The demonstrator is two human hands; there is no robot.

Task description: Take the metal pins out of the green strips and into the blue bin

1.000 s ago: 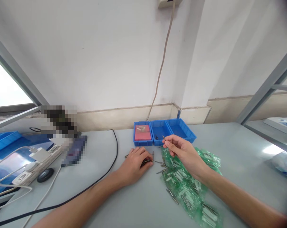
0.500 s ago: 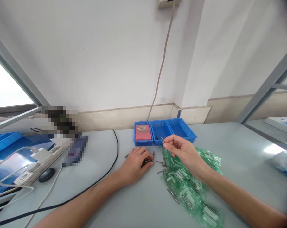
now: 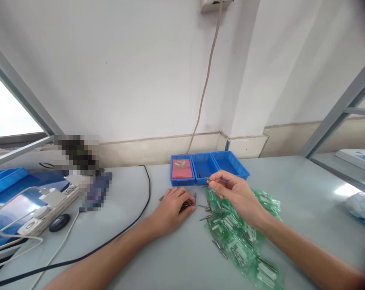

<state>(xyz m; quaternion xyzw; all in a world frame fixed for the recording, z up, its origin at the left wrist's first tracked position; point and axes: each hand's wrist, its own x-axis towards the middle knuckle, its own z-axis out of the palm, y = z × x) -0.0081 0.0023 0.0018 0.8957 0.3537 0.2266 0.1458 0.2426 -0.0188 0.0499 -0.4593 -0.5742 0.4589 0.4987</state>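
My left hand rests palm down on the grey table, fingers curled over a small heap of thin metal pins. My right hand is raised a little above the table and pinches one small metal pin between thumb and fingertips, just in front of the middle blue tray. More loose pins lie between my hands. Under my right wrist spreads a pile of green plastic bags holding more pins.
Three blue trays stand in a row by the wall; the left one holds a red pad, the right one looks bare. A black cable crosses the table. A white power strip and a blue tray sit far left.
My right hand has tipped its pinched pin from upright towards level and shifted slightly towards the middle tray. My left hand has stayed on the pins.
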